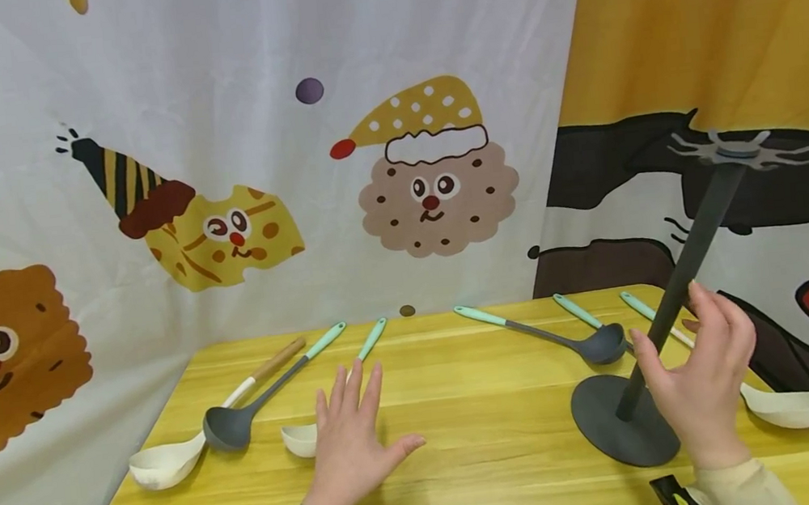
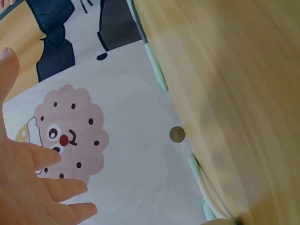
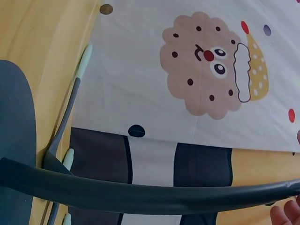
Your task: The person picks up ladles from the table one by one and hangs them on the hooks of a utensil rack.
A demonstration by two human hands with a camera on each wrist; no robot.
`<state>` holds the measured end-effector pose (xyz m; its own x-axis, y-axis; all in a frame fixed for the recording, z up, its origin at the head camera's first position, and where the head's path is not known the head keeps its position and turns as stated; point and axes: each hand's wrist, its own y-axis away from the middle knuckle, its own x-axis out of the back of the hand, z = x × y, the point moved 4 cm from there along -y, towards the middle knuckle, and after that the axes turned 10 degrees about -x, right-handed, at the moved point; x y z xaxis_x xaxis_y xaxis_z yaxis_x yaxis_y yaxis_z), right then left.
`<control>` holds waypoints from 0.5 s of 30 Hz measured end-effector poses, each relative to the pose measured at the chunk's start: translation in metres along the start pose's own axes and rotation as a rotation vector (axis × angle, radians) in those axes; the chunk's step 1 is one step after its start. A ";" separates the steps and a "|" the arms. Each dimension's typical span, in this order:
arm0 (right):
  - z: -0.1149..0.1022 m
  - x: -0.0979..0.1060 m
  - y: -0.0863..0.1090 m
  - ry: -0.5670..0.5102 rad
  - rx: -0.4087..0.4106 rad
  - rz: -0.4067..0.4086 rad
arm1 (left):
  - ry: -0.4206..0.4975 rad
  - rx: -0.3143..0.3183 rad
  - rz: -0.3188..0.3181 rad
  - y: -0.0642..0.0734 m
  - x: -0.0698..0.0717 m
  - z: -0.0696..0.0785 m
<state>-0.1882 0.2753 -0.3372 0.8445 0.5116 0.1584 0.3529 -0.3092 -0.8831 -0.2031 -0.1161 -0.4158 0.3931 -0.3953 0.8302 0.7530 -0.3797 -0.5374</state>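
My left hand [image 1: 353,440] is spread with straight fingers over a white ladle [image 1: 300,440] with a mint handle, hiding part of it. My right hand [image 1: 710,386] stands beside the dark grey pole [image 1: 697,249] of a utensil stand, thumb on one side and fingers on the other. In the right wrist view the fingertips [image 3: 283,215] show right at the pole, while the thumb is apart from it. The stand's round base [image 1: 615,427] sits on the table, and a ring of hooks [image 1: 731,152] tops the pole with nothing hung on it.
On the left lie a white ladle [image 1: 169,464] with a wooden handle and a grey ladle [image 1: 228,429]. Behind the stand are another grey ladle [image 1: 603,345], a mint handle [image 1: 575,311] and a white ladle [image 1: 788,409]. A printed curtain [image 1: 234,74] hangs behind the wooden table [image 1: 462,474].
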 end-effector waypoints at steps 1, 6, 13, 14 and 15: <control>0.002 0.000 -0.001 -0.001 -0.012 -0.010 | 0.004 0.000 0.002 0.000 -0.001 0.000; 0.008 0.000 -0.005 -0.005 -0.114 -0.101 | 0.000 0.000 -0.004 0.000 -0.006 0.001; 0.015 -0.007 -0.008 0.016 -0.289 -0.195 | 0.007 -0.004 0.006 -0.001 -0.013 0.002; 0.016 -0.008 -0.008 0.024 -0.307 -0.199 | 0.009 -0.004 0.004 -0.002 -0.014 0.002; 0.017 -0.008 -0.007 0.032 -0.321 -0.203 | 0.013 -0.004 0.002 -0.002 -0.015 0.002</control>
<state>-0.2047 0.2866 -0.3394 0.7550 0.5644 0.3339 0.6182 -0.4425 -0.6497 -0.2091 -0.1074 -0.4268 0.3876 -0.4074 0.8270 0.7501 -0.3820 -0.5398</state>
